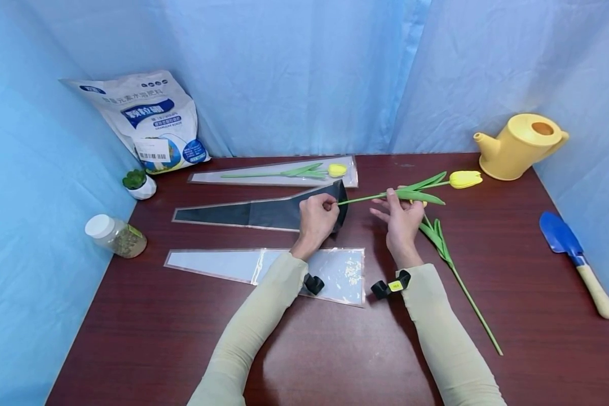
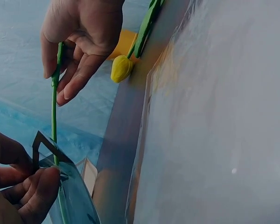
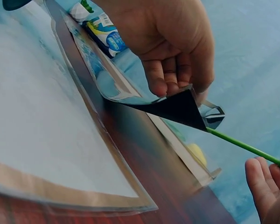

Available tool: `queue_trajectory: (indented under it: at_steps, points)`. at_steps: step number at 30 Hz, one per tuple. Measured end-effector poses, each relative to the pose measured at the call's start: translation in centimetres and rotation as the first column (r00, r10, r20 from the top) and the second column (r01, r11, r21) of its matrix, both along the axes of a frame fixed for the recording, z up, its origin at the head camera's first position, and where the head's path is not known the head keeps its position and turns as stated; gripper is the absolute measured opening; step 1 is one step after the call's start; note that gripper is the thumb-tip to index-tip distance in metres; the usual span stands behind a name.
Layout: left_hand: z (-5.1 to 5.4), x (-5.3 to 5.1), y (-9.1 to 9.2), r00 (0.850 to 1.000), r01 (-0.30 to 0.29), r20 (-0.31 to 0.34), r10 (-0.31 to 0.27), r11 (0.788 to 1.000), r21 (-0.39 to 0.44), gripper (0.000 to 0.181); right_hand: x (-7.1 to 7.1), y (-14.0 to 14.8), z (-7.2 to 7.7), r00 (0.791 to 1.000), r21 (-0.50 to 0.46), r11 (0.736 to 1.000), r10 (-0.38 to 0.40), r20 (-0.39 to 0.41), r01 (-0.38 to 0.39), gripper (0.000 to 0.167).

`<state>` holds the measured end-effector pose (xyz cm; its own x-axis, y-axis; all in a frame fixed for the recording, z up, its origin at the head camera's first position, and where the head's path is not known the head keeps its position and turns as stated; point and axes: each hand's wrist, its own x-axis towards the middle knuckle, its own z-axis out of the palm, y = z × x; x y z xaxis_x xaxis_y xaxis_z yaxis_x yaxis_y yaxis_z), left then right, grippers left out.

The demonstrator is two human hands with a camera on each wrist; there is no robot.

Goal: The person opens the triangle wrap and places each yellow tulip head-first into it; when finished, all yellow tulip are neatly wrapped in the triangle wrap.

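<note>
My left hand pinches the wide mouth of a black flower sleeve, lifting that end while the narrow end lies on the table. My right hand holds a yellow tulip by its green stem just below the leaves, its bloom toward the right. In the left wrist view the lower stem reaches into the sleeve's mouth beside my left fingertips. A second yellow tulip lies on the table, its bloom partly hidden behind my right hand.
Behind lies a pale sleeve with a tulip on it; in front, a white sleeve. A fertilizer bag, potted succulent and jar stand left. A yellow watering can and blue trowel are right.
</note>
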<state>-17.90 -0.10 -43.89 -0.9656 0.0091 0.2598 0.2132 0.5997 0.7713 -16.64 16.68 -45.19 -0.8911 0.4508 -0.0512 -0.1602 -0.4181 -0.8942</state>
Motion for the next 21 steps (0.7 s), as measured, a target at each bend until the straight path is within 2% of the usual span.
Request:
queue_trajectory:
  at_steps: [6,13,17,21]
  points:
    - [0.01,-0.03,-0.04,1.000,-0.005,0.007,0.005,1.000,0.005,0.016,0.24,0.01,0.18,0.999,0.044,0.998,0.038,0.016,-0.039,0.025]
    - [-0.04,-0.13,-0.04,1.000,-0.005,0.000,0.005,1.000,-0.007,0.016,0.09,0.57,0.74,0.999,-0.033,0.999,-0.028,0.017,0.028,0.027]
    - [-0.09,-0.15,0.00,1.000,-0.004,-0.008,0.004,1.000,-0.009,0.015,0.04,0.52,0.69,0.999,-0.025,0.999,-0.036,0.028,0.037,0.021]
    - [-0.13,-0.12,0.06,1.000,-0.001,-0.011,0.000,1.000,-0.006,0.015,0.01,0.13,0.63,0.999,-0.026,0.999,-0.036,0.036,0.037,0.026]
